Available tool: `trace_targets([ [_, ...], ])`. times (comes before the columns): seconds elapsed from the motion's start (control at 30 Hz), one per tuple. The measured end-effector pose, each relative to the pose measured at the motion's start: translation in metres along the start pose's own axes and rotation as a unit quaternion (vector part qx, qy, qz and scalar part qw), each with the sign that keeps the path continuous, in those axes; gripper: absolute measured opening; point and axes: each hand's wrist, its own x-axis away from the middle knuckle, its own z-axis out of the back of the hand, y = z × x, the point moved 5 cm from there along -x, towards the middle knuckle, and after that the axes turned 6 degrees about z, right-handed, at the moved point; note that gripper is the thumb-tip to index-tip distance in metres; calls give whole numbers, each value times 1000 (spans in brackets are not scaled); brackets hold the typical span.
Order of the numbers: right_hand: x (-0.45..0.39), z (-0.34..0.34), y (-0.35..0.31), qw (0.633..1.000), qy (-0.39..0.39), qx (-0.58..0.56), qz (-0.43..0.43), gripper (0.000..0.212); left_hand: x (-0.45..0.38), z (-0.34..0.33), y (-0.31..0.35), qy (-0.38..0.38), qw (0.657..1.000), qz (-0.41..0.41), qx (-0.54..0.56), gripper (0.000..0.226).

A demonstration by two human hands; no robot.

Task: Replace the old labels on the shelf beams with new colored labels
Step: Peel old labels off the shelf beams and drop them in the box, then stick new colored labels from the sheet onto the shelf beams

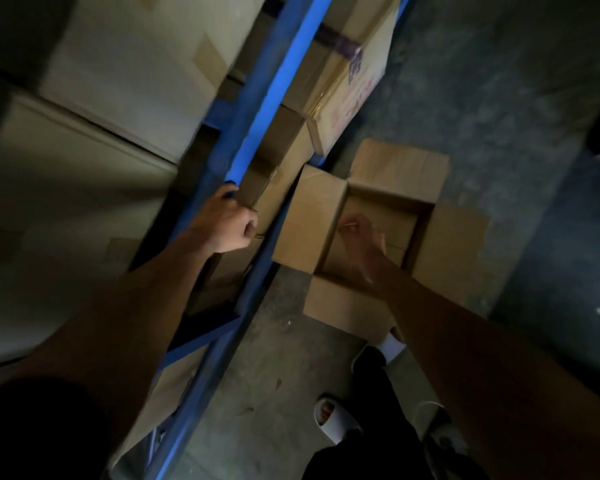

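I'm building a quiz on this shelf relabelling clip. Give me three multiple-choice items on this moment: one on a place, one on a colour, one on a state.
1. Where is the right hand?
A. Over the open cardboard box on the floor
B. On a shelf beam
C. By the sandals

2. What colour is the shelf beam?
A. Red
B. Blue
C. Yellow

3. How is the left hand?
A. Spread flat on a box
B. Hanging at the side
C. Closed at the beam's edge

Key: 1 A, the hand reaches above the open cardboard box with its flaps spread. 2 B, the metal reads bright blue. 3 C, the fingers are curled at the beam; what they pinch cannot be made out.
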Motion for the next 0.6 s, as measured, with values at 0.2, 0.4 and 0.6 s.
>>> trace_targets([
  [0.2,72,54,-65,996,5,51,74,14,28,42,63,83,828,204,515,13],
  [0.4,162,113,-113,983,104,93,119,18,83,104,114,70,745,104,655,14],
  [0.6,251,162,-122,958,220,122,138,21,126,163,142,82,792,-11,605,17],
])
